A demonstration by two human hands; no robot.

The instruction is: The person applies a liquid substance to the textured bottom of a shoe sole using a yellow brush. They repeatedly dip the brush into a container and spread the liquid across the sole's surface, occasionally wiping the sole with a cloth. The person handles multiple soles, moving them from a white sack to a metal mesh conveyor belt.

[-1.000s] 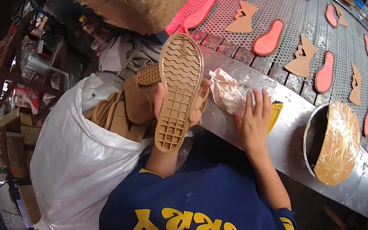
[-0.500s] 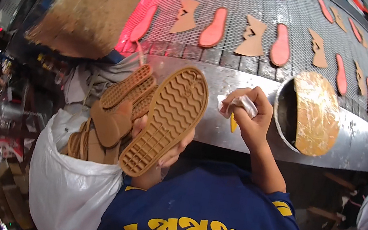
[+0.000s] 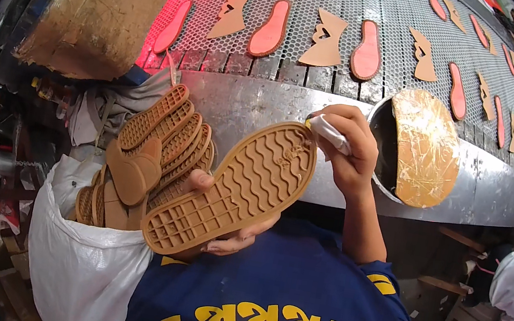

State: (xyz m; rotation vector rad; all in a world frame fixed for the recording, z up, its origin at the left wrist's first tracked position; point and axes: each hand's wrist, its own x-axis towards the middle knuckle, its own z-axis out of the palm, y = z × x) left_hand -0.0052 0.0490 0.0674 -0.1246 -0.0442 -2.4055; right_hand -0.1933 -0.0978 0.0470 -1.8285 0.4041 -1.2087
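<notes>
My left hand (image 3: 235, 241) grips a brown rubber shoe sole (image 3: 233, 192) from beneath, thumb over one edge and fingers along the other. The ridged tread faces up, with wavy lines toward the far right end and a grid toward the near left end. At the sole's far right tip, my right hand (image 3: 352, 154) pinches a folded white cloth (image 3: 331, 134) against the rim. A bit of yellow shows by those fingertips, too small to name. Left of the held sole, several more brown soles (image 3: 184, 138) fan out above a white sack (image 3: 83, 267).
Beyond a metal ledge (image 3: 233, 99) lies a mesh conveyor (image 3: 295, 14) bearing pink-topped insoles (image 3: 366, 53) and tan cut pieces (image 3: 325, 41). A round pot with a taped lid (image 3: 423, 151) stands right of my right hand. A worn cardboard box (image 3: 103, 5) sits far left.
The held sole has tilted over to the right, its tip now meeting my right hand. My right hand has brought the cloth onto the sole's edge. The view has shifted slightly.
</notes>
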